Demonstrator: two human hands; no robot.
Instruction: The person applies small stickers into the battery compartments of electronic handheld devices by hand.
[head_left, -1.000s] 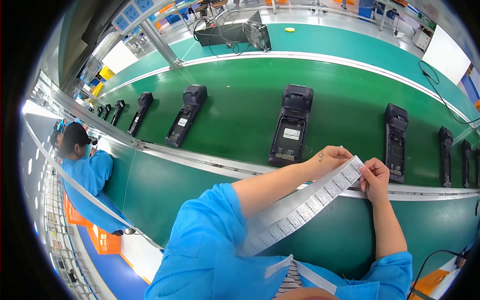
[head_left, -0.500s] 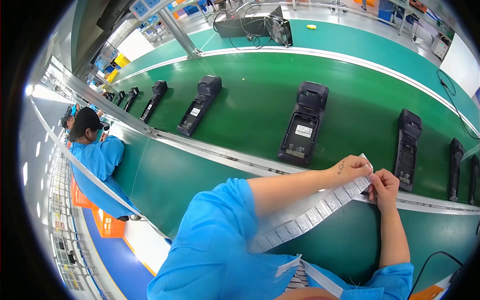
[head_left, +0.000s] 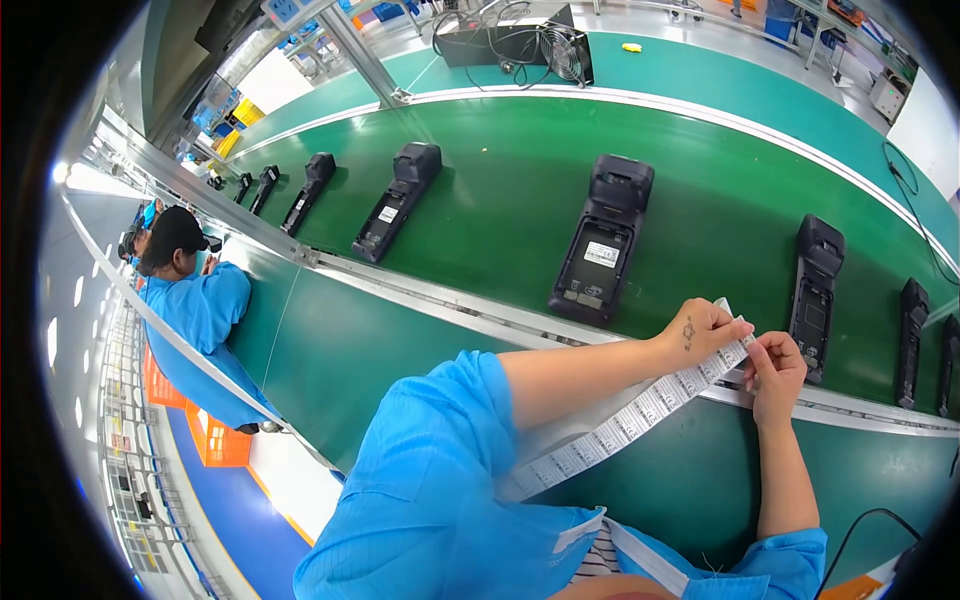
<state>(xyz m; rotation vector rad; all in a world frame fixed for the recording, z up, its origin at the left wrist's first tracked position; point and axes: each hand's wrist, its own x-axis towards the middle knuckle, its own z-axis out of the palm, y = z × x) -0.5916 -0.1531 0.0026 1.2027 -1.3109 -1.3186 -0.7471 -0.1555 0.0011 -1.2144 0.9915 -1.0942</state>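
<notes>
Between my two hands, over the near edge of the belt (head_left: 490, 215), I am holding a long strip of labels (head_left: 635, 418). My left hand (head_left: 703, 330) is pinching its far end between thumb and fingers; my right hand (head_left: 780, 372) is bending thumb and fingertips in around the same end, just beside the left. I cannot tell whether a single label is lifting there. From the pinch, the strip is slanting back toward me, to the right of my left forearm (head_left: 590, 375), and its near end is blurring out by my sleeve (head_left: 440, 420).

I am judging it very light and thin, bending easily along its length but probably creasing if twisted. Its printed face is likely smooth, and any exposed adhesive would be clinging to skin, so I am favouring the outer edges and corners as the place to take hold.

Below my wrists, a metal rail (head_left: 430, 297) is running between worktop (head_left: 370, 330) and belt, making a raised edge that could be catching the strip. Beyond and left of my left hand, one dark handheld terminal (head_left: 600, 240) is lying with its recess facing up; close beyond my right hand, another terminal (head_left: 817, 295) is lying, leaving that side tighter. Between those two, ahead of my left hand, bare belt is giving me room; nearer my body, the worktop is offering more.
</notes>
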